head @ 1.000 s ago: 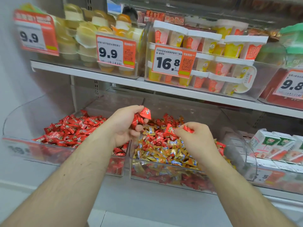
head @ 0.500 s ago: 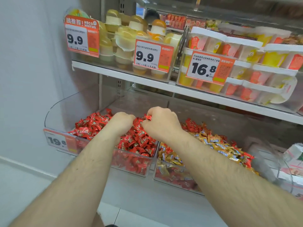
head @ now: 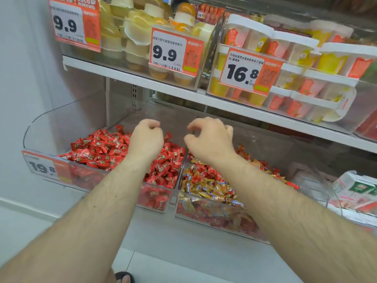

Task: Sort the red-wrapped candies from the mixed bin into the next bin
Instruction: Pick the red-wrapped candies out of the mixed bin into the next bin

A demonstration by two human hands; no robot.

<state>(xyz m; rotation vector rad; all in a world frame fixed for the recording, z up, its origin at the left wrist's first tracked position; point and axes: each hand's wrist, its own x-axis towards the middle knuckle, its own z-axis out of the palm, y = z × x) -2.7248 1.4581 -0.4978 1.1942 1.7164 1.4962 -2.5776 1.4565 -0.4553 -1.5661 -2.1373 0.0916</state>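
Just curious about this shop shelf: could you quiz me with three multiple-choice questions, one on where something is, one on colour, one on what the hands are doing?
1. The left hand is above:
A. the all-red bin
B. the jelly cups
C. the floor

2. The mixed bin holds red and:
A. blue
B. gold
C. green wrappers

3. The right hand has:
A. a full grip on a box
B. a price tag
C. curled fingers, nothing seen held

Answers: A, red candies lie under it; B, gold wrappers show among red; C, no candy shows in its fingers.

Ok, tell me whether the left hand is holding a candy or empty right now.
Empty, as far as shows. The left hand hangs over the red candies with fingers loosely curled; no wrapper shows between them, though the palm faces away.
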